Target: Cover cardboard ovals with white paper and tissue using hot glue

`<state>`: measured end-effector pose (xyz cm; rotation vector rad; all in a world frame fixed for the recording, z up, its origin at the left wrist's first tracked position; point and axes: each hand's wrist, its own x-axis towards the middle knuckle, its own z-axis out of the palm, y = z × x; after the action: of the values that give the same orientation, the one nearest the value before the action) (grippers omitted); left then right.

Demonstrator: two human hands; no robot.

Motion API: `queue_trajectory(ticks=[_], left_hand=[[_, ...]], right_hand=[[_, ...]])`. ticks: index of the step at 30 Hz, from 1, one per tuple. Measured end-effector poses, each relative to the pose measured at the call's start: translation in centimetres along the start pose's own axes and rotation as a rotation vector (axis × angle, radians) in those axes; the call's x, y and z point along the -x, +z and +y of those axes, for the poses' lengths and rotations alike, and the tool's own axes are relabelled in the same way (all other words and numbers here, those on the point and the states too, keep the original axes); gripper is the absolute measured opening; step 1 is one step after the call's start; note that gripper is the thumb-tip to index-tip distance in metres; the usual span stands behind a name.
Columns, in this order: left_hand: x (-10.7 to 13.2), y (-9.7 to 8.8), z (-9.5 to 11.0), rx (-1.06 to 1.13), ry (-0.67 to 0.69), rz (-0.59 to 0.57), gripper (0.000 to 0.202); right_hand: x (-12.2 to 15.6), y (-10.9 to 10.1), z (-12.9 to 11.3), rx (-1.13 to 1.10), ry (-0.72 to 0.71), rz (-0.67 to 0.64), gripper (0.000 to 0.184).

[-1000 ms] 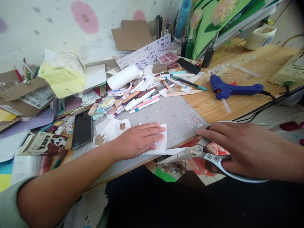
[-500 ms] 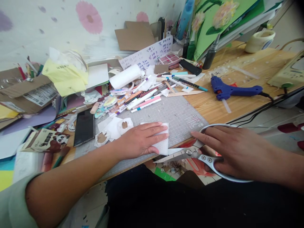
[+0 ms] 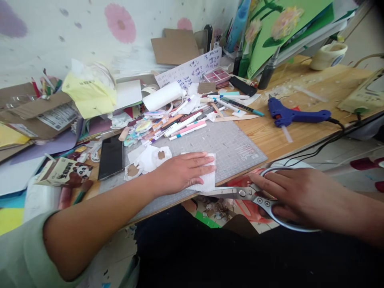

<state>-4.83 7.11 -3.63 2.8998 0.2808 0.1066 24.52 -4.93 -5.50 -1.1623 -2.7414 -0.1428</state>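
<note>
My left hand (image 3: 183, 170) lies flat with fingers stretched over a white ribbed piece of paper or card (image 3: 209, 181), pressing it to the grey cutting mat (image 3: 231, 140) at the table's front edge. In my right hand (image 3: 303, 196) is a pair of metal scissors (image 3: 243, 193), with my fingers through the handle loops. Its blades point left and look nearly closed, their tips at the lower edge of the white piece. Torn white paper (image 3: 147, 159) with holes lies left of my left hand. My left palm and wrist hide part of the mat.
Several markers (image 3: 186, 129) are heaped at the mat's back edge. A blue glue gun (image 3: 300, 115) with its cord lies on the right of the wooden table. Left of the mat are a black phone (image 3: 111, 157) and a panda box (image 3: 64, 172). Scraps litter the floor below.
The scissors' blades, parted before, have come together at the white piece's lower edge. My left hand stays flat on it. The whole view has shifted slightly.
</note>
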Motion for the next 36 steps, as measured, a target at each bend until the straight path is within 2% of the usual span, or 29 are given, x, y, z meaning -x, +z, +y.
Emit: queue_trajectory(ticks=[3, 7, 11, 17, 25, 36], left_hand=[[-0.2, -0.5, -0.1, 0.088, -0.047, -0.024, 0.041], [-0.7, -1.1, -0.3, 0.128, -0.052, -0.054, 0.036], [-0.8, -1.2, -0.3, 0.032, -0.012, -0.026, 0.034], [-0.3, -1.0, 0.5, -0.169, -0.152, -0.011, 0.037], [-0.1, -0.5, 0.6, -0.213, -0.188, -0.029, 0.04], [0.1, 0.5, 0.2, -0.203, -0.2, -0.056, 0.044]], right_hand=[[0.4, 0.2, 0.1, 0.048, -0.052, -0.068, 0.05], [0.4, 0.0, 0.2, 0.055, -0.055, -0.074, 0.047], [-0.1, -0.5, 0.1, 0.046, 0.025, -0.076, 0.044], [-0.6, -0.9, 0.1, 0.074, 0.079, -0.157, 0.045], [-1.5, -0.8, 0.0, 0.077, 0.038, -0.144, 0.053], [-3.2, -0.8, 0.3, 0.003, -0.021, -0.166, 0.049]])
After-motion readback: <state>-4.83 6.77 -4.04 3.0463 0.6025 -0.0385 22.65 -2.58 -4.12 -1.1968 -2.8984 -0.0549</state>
